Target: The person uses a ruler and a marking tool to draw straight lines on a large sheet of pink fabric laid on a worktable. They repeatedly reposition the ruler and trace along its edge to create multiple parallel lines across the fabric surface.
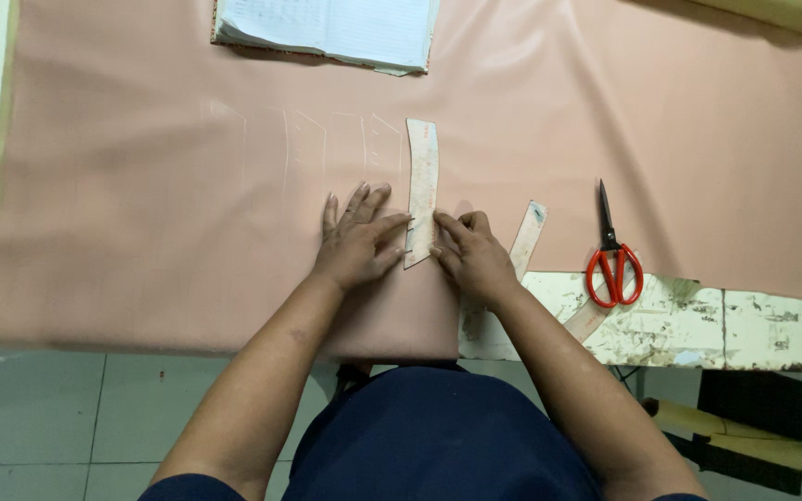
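A narrow curved cardboard pattern piece lies on the pink fabric spread over the table. My left hand rests flat on the fabric, fingers spread, its fingertips pressing the pattern's left edge. My right hand sits on the pattern's lower right edge with fingers curled; whether it holds a small marker is hidden. Faint chalk outlines of the same shape show on the fabric to the left of the pattern.
A second pattern strip lies to the right of my right hand. Red-handled scissors lie at the fabric's edge. An open notebook sits at the far side. The worn white table shows at right.
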Demonstrator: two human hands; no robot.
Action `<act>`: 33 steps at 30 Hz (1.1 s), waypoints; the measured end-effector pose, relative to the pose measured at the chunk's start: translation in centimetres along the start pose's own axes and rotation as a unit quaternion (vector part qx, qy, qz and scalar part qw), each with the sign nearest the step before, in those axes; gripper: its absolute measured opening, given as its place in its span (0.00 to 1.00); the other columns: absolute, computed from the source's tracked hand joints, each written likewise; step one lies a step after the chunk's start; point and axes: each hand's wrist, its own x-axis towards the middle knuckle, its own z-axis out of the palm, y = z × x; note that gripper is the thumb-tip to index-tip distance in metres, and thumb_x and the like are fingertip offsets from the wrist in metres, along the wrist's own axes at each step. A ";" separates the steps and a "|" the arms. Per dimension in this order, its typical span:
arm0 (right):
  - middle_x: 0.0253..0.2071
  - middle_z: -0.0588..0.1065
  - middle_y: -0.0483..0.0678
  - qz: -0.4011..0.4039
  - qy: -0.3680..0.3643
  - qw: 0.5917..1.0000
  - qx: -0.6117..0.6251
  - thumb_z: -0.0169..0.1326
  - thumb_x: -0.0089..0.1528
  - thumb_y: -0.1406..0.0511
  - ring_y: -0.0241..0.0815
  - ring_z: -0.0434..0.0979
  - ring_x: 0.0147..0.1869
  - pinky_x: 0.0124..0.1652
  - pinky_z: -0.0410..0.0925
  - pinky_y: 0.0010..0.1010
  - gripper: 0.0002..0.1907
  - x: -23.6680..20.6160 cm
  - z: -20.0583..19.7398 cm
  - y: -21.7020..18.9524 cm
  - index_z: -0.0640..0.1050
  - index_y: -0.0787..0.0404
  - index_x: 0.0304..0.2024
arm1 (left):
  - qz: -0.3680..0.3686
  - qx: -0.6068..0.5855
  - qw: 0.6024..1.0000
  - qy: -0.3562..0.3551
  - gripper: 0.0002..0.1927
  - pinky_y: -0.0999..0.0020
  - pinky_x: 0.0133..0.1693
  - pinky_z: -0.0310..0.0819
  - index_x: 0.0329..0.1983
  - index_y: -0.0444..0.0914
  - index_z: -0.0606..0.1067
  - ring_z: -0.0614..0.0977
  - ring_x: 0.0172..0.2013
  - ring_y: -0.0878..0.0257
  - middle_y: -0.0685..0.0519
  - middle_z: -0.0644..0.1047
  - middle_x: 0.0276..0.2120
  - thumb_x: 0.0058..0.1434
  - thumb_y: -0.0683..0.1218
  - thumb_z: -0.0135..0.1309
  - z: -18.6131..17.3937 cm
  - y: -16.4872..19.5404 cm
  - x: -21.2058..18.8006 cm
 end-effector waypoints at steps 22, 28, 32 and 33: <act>0.59 0.65 0.52 0.003 -0.003 1.000 0.000 0.56 0.62 0.53 0.51 0.77 0.54 0.51 0.71 0.41 0.29 0.5 0.7 1.1 0.70 0.42 0.67 | 0.002 0.058 0.998 -0.031 0.27 0.39 0.66 0.28 0.63 0.61 0.73 0.48 0.72 0.48 0.55 0.56 0.75 0.58 0.54 0.56 -1.3 3.2 -0.1; 0.54 0.69 0.52 -0.087 0.069 0.987 0.112 0.50 0.69 0.57 0.50 0.76 0.55 0.56 0.70 0.37 0.18 3.7 -1.1 2.1 0.80 0.57 0.55 | 0.092 0.156 0.982 -0.049 0.20 0.53 0.58 0.70 0.62 0.26 0.69 0.75 0.58 0.48 0.40 0.70 0.65 0.70 0.40 0.41 3.0 6.1 -0.6; 0.44 0.73 0.54 -0.117 0.148 0.982 0.021 0.49 0.72 0.57 0.54 0.76 0.52 0.51 0.69 0.40 0.16 4.9 -3.7 0.0 0.83 0.59 0.49 | -0.013 0.100 0.994 0.047 0.33 0.60 0.47 0.76 0.66 0.13 0.58 0.78 0.49 0.44 0.26 0.71 0.54 0.63 0.41 0.44 7.4 8.6 0.2; 0.44 0.75 0.54 -0.104 0.111 0.987 0.046 0.50 0.71 0.56 0.54 0.77 0.50 0.50 0.70 0.40 0.17 5.4 -4.1 -1.0 0.82 0.60 0.49 | -0.010 0.093 0.991 0.091 0.34 0.61 0.46 0.76 0.64 0.12 0.58 0.79 0.48 0.44 0.24 0.71 0.53 0.59 0.41 0.45 8.0 8.8 0.5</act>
